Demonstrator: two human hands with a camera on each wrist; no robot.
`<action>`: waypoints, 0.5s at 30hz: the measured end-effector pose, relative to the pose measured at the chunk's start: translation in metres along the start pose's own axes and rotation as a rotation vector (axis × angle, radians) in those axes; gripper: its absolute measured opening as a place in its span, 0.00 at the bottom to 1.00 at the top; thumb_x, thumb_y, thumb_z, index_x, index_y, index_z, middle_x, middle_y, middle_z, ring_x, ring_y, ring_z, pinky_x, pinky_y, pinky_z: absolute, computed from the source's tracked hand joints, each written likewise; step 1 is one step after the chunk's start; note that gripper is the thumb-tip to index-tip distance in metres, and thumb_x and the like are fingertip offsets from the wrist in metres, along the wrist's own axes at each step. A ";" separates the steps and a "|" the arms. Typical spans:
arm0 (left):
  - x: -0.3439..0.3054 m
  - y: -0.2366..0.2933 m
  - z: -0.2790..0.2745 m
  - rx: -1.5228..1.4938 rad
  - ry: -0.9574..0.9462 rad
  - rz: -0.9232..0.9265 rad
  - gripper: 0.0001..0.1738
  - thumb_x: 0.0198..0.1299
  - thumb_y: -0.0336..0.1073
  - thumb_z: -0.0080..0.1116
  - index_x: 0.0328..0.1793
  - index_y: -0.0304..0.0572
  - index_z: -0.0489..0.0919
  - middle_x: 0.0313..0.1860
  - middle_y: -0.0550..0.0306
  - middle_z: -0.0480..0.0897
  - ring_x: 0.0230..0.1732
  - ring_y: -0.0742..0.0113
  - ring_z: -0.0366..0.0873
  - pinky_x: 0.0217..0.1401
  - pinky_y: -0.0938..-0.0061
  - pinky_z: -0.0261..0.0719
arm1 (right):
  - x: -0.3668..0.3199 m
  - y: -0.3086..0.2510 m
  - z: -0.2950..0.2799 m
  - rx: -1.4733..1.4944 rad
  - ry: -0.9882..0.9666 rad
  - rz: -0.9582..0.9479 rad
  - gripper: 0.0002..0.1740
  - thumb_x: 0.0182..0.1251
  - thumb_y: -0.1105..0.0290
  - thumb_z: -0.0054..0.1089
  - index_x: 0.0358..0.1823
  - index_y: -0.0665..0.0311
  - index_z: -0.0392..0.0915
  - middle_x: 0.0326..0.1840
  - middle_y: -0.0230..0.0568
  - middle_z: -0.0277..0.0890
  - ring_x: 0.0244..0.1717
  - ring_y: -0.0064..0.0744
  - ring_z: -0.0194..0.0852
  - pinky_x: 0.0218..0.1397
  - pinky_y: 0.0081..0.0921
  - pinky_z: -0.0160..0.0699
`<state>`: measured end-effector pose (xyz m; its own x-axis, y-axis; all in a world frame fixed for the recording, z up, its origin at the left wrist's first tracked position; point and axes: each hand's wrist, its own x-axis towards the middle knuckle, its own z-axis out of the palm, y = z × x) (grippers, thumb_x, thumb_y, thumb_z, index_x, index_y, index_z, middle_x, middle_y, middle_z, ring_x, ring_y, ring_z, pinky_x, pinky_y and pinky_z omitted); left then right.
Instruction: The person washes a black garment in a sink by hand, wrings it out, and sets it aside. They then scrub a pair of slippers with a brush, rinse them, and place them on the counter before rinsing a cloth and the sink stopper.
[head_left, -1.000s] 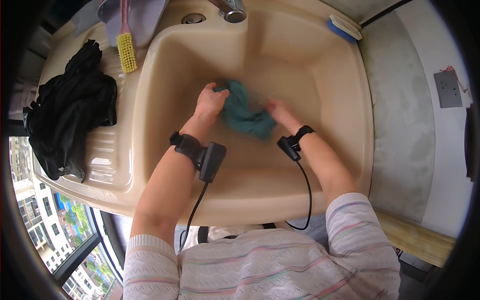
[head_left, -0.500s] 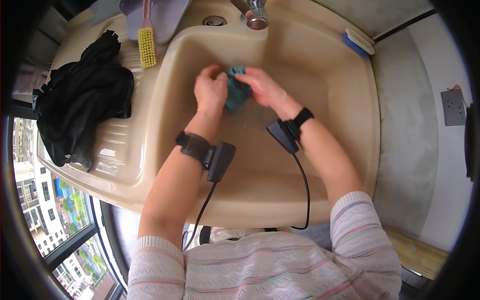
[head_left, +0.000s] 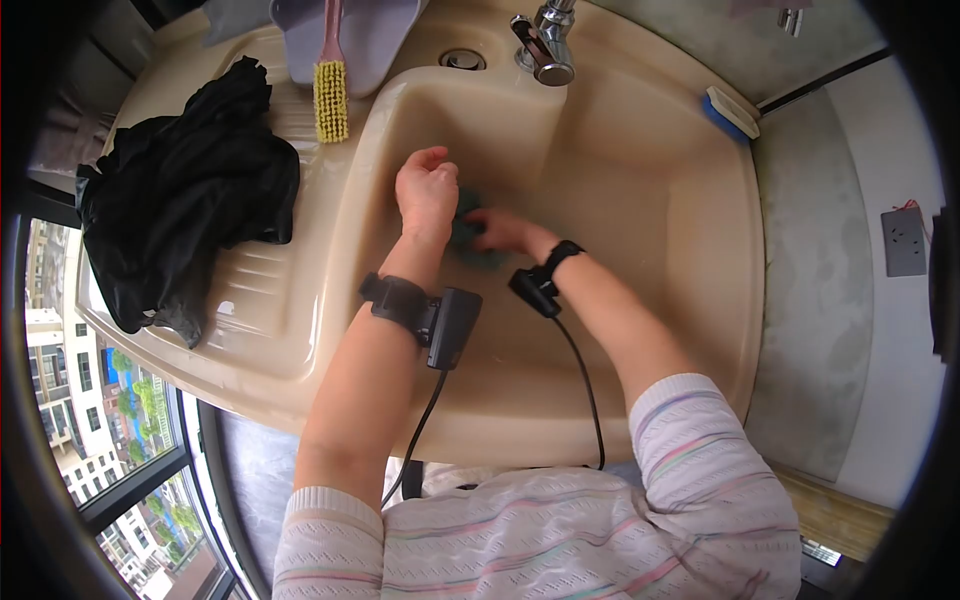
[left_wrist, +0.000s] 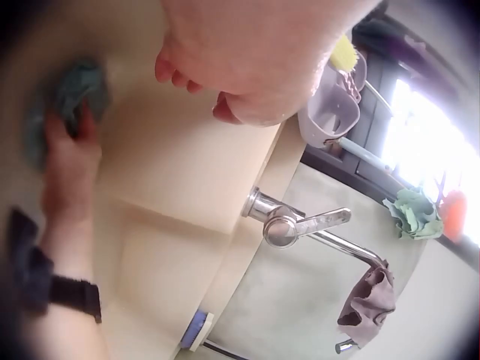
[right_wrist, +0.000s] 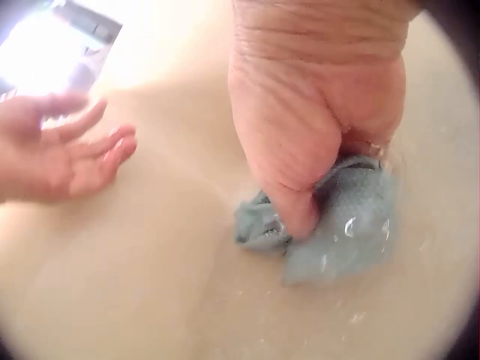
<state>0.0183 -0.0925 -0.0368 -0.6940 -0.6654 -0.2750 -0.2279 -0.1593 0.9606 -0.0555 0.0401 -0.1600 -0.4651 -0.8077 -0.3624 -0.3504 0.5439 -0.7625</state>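
Note:
In the right wrist view my right hand (right_wrist: 315, 127) grips a wet teal cloth (right_wrist: 349, 217), its thumb pressed down on the fabric. Part of the cloth lies spread in the water, and the fingers behind it are hidden. My left hand (head_left: 428, 195) hangs over the left side of the beige sink basin (head_left: 630, 260), apart from the cloth and holding nothing. Its fingers (right_wrist: 90, 127) are loosely bent in the right wrist view.
Black clothing (head_left: 190, 200) lies on the ribbed drainboard at the left. Behind it a yellow-bristled brush (head_left: 331, 100) rests against a lilac tub (head_left: 380, 40). The chrome faucet (head_left: 550, 50) stands at the back; a blue-and-white brush (head_left: 732, 115) sits on the right rim.
The right hand first moved the cloth up and left toward the left hand, then lowered it into the water. The left hand stayed at the left side, now without the cloth.

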 end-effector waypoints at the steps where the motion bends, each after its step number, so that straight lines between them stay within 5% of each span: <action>1: -0.002 -0.002 0.003 -0.004 -0.001 -0.004 0.16 0.48 0.27 0.52 0.45 0.34 0.76 0.35 0.54 0.79 0.31 0.70 0.75 0.34 0.77 0.73 | -0.013 0.013 -0.012 0.101 0.064 0.091 0.30 0.44 0.71 0.62 0.53 0.67 0.71 0.46 0.46 0.76 0.46 0.35 0.74 0.49 0.30 0.72; 3: -0.005 -0.005 0.008 0.076 -0.054 -0.030 0.16 0.47 0.28 0.53 0.45 0.34 0.76 0.35 0.55 0.79 0.31 0.70 0.75 0.35 0.75 0.73 | -0.026 0.079 -0.019 0.502 0.417 0.154 0.26 0.45 0.70 0.62 0.50 0.66 0.73 0.43 0.44 0.77 0.41 0.32 0.74 0.46 0.28 0.73; 7: -0.011 -0.010 0.016 0.046 -0.188 -0.280 0.21 0.53 0.40 0.55 0.53 0.43 0.74 0.43 0.57 0.76 0.41 0.66 0.71 0.44 0.64 0.69 | -0.043 0.080 -0.013 0.593 0.535 0.447 0.20 0.48 0.72 0.61 0.46 0.66 0.74 0.38 0.40 0.78 0.38 0.29 0.75 0.41 0.27 0.73; 11: 0.004 -0.047 0.014 0.005 -0.213 -0.393 0.25 0.56 0.48 0.52 0.59 0.48 0.70 0.51 0.53 0.73 0.51 0.58 0.68 0.48 0.44 0.64 | -0.043 -0.038 -0.018 0.576 0.354 0.148 0.15 0.53 0.66 0.60 0.40 0.66 0.76 0.32 0.35 0.77 0.31 0.23 0.71 0.34 0.24 0.71; 13: -0.008 -0.025 0.008 -0.120 -0.200 -0.692 0.27 0.58 0.52 0.46 0.60 0.46 0.67 0.59 0.48 0.69 0.60 0.47 0.64 0.55 0.37 0.57 | -0.051 -0.089 -0.029 0.711 0.327 -0.047 0.12 0.58 0.62 0.58 0.35 0.64 0.74 0.26 0.26 0.69 0.28 0.13 0.63 0.28 0.15 0.65; 14: 0.008 -0.053 0.002 -0.280 -0.367 -0.672 0.26 0.59 0.54 0.42 0.60 0.51 0.67 0.61 0.48 0.67 0.60 0.42 0.63 0.49 0.24 0.50 | -0.054 -0.107 -0.029 0.693 0.360 -0.117 0.13 0.59 0.61 0.58 0.32 0.64 0.74 0.25 0.26 0.69 0.27 0.13 0.62 0.28 0.15 0.64; 15: 0.003 -0.052 -0.004 -0.411 -0.384 -0.653 0.23 0.59 0.50 0.44 0.55 0.45 0.71 0.55 0.47 0.71 0.57 0.46 0.67 0.54 0.37 0.60 | -0.055 -0.121 -0.026 0.673 0.393 -0.188 0.14 0.60 0.59 0.58 0.29 0.65 0.74 0.23 0.26 0.68 0.26 0.13 0.60 0.27 0.16 0.63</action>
<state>0.0307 -0.0886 -0.0877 -0.7099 -0.0677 -0.7011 -0.4478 -0.7249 0.5234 -0.0085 0.0249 -0.0337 -0.7434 -0.6645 -0.0761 0.0561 0.0515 -0.9971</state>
